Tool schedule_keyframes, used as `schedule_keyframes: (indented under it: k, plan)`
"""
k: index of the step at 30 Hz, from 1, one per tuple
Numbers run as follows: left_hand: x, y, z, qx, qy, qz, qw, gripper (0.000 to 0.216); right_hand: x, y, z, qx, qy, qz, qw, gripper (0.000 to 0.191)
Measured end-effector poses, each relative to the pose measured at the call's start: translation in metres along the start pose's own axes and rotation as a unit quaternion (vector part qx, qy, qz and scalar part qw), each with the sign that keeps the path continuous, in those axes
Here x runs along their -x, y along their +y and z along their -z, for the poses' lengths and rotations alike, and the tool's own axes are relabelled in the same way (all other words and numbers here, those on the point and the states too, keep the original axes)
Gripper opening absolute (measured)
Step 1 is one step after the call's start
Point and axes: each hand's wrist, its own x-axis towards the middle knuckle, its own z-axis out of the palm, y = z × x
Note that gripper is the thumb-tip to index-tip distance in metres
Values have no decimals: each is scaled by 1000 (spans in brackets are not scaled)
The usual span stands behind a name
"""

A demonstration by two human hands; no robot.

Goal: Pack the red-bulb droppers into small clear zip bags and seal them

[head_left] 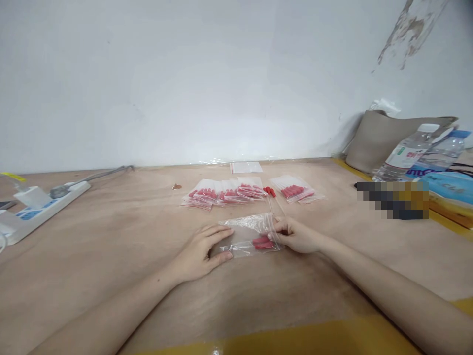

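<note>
Clear zip bag (247, 235): lies flat at table centre, thin glossy film, creased, with a few short red pieces (261, 241) at its right end.

Left hand (201, 251): at 9 o'clock of the bag, fingers extended and loosely spread, tips pressing its left edge.

Right hand (295, 235): at 3 o'clock, fingers closed narrow, pinching the bag's right end beside the red pieces.

Table (129, 236): pale plywood, matt grain.

At 12 o'clock, a row of filled bags (221, 192); at 1 o'clock, one further filled bag (295, 190).

At 10 o'clock, a white power strip (44, 209).

At 2 o'clock, a plastic water bottle (406, 153).
</note>
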Motion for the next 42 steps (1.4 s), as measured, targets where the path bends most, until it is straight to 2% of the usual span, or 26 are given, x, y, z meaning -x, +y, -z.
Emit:
schedule_keyframes:
  k: [2,3,5,7,9,12,14,18,21,23,26,28,31,34,36,39,42]
  plan:
    - [0,-1,0,2,1,-8,1000,43,1,0,9,-22,-15,-32,999,30]
    - [0,-1,0,2,0,-12,1000,42,0,2,15,-29,11,-60,998,29]
    - [0,-1,0,0,-2,-17,1000,38,-5,7,27,-12,108,-125,986,26]
    - [0,-2,0,-2,-5,-16,1000,35,-17,15,40,64,209,-182,959,18]
    - [0,-2,0,-1,-10,-12,1000,34,-33,21,50,160,259,-230,924,13]
    - [0,-2,0,0,-13,-12,1000,33,-59,25,56,264,231,-308,884,22]
    - [0,-2,0,0,-13,-14,1000,33,-74,23,54,286,198,-342,873,31]
    - [0,-1,0,-1,-10,-20,1000,32,-84,16,50,278,173,-363,872,36]
    - [1,-1,0,-2,-8,-19,1000,33,-71,10,53,267,202,-341,878,39]
    - [1,-1,0,-3,-7,-17,1000,33,-54,7,54,208,256,-286,899,48]
    - [1,-1,0,-2,-8,-15,1000,34,-29,8,44,9,335,-207,919,57]
    - [1,-2,0,-3,-8,-13,1000,34,-18,11,31,-119,368,-180,905,51]
    - [1,-2,0,-5,-9,-11,1000,34,-13,16,11,-257,397,-176,864,39]
    - [1,-1,0,-5,-7,-6,1000,35,-13,16,-2,-357,377,-200,831,30]
    - [1,0,0,-1,-7,-3,1000,39,-10,14,-6,-394,337,-202,831,26]
    - [1,1,1,6,-3,-5,1000,47,-3,12,-6,-380,250,-193,869,25]
    - [1,0,1,5,0,-10,1000,48,3,15,-2,-307,154,-186,921,31]
